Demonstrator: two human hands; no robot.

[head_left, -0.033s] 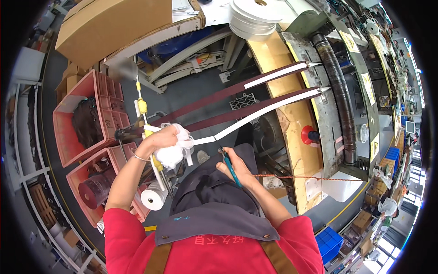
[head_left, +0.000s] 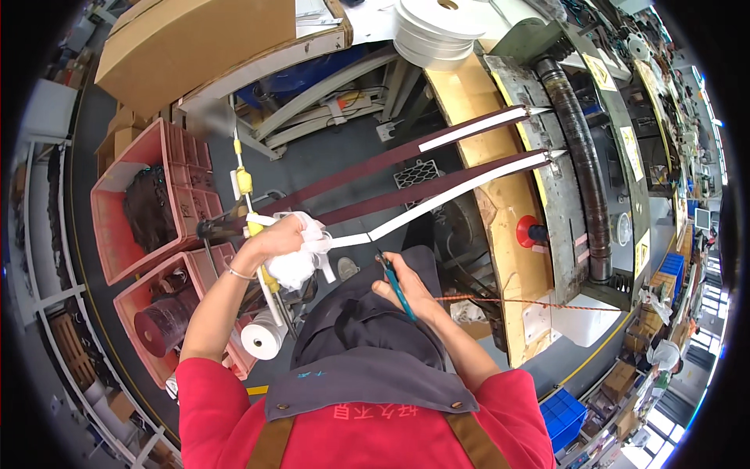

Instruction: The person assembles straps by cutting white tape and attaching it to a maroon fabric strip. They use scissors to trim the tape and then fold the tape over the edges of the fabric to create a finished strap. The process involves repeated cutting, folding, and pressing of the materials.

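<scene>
My left hand (head_left: 280,236) is closed around a loose bundle of white tape (head_left: 291,270). From this bundle a white strip (head_left: 422,207) runs right, along a maroon band (head_left: 367,208) that leads into the machine. Farther off, a second maroon band (head_left: 351,173) carries another white strip (head_left: 473,130) on its right part. In my right hand (head_left: 416,291) is a pair of snips (head_left: 397,291) with teal handles, their tips just below the white strip. A thin red cord (head_left: 516,302) stretches from near my right hand toward the machine.
The machine's dark roller (head_left: 578,156) and wooden board (head_left: 500,234) stand at the right. Pink crates (head_left: 176,223) with maroon material are at the left, beside a rod with yellow parts (head_left: 244,182). White spools (head_left: 264,339) and a cardboard box (head_left: 195,51) are nearby.
</scene>
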